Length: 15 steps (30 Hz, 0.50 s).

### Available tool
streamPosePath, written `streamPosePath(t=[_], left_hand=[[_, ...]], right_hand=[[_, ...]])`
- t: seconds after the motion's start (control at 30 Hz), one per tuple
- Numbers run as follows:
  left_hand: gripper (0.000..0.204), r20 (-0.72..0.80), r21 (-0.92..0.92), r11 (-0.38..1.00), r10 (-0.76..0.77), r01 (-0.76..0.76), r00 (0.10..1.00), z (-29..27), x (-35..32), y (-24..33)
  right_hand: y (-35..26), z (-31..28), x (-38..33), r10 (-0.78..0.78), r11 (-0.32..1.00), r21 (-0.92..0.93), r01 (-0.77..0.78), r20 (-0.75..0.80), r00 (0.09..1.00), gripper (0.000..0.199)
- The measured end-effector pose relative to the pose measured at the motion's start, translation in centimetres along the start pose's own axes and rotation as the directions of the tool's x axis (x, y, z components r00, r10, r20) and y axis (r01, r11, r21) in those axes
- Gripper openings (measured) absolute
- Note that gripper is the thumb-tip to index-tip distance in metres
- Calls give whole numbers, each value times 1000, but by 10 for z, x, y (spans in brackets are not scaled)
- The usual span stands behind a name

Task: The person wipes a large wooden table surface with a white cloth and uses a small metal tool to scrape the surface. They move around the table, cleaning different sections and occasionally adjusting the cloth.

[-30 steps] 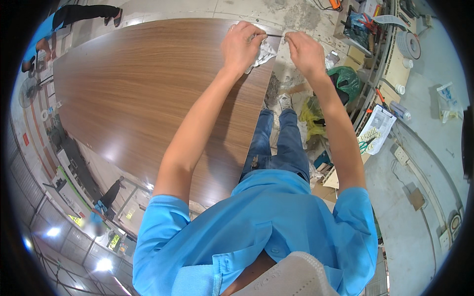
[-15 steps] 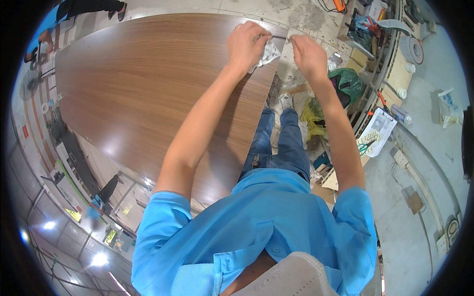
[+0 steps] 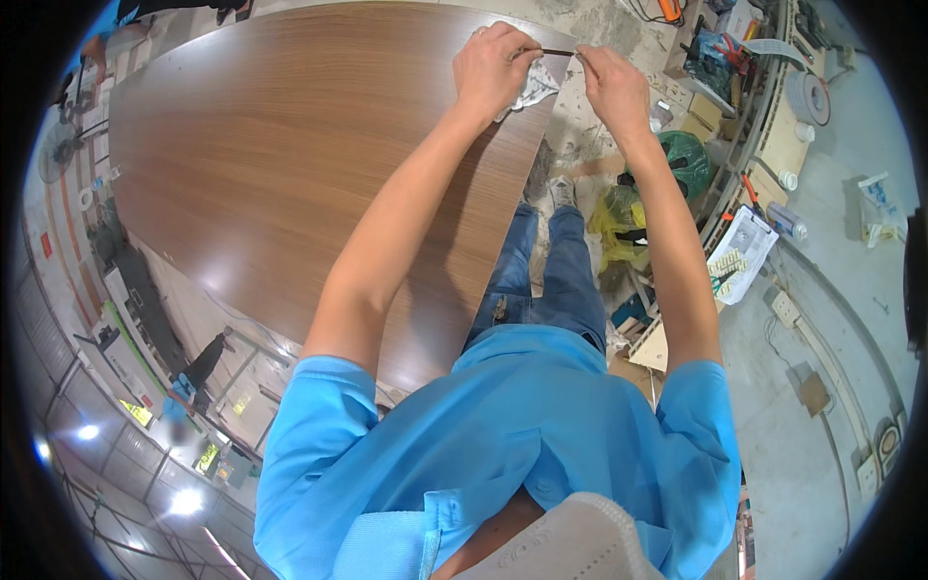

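A thin dark strip [image 3: 558, 52] stretches between my two hands at the far right corner of a brown wood-grain board [image 3: 319, 135]. One end of it is pinched by my left hand [image 3: 493, 70], with the fingers bent over the board's surface. The other end sits in the fingertips of my right hand [image 3: 617, 89], just past the board's right edge. A crumpled white cloth [image 3: 535, 89] with dark marks shows under and beside my left hand; whether that hand also grips it, I cannot tell.
To the right, a cluttered bench holds a clipboard [image 3: 744, 253], a spray can [image 3: 788, 222] and a tape roll [image 3: 808, 97]. Green [image 3: 684, 162] and yellow [image 3: 619, 227] plastic bags stand below it, beside my legs. Another person [image 3: 97, 48] is at the far left, past the board.
Both hands have shifted slightly farther away and to the right in the view, and the board's far edge has moved the same way. The dark strip stays between my fingers.
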State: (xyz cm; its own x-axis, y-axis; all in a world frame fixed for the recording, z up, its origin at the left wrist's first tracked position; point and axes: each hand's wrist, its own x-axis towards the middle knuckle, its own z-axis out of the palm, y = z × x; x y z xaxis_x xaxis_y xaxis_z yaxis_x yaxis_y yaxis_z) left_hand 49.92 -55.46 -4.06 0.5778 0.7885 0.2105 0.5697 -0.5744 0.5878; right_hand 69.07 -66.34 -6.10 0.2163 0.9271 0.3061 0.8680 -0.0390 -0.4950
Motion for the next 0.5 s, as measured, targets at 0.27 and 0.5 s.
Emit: streamPosePath(t=[0.27,0.5], left_hand=[[11,120,16,996,88,-90,989,-44,-111,0],[13,154,36,995,85,-91,985,-46,-117,1]], right_hand=[[-67,0,-114,-81,996,-31,87,164,983,30],[-64,-10,-100,26,996,-93,8,364,931,24]])
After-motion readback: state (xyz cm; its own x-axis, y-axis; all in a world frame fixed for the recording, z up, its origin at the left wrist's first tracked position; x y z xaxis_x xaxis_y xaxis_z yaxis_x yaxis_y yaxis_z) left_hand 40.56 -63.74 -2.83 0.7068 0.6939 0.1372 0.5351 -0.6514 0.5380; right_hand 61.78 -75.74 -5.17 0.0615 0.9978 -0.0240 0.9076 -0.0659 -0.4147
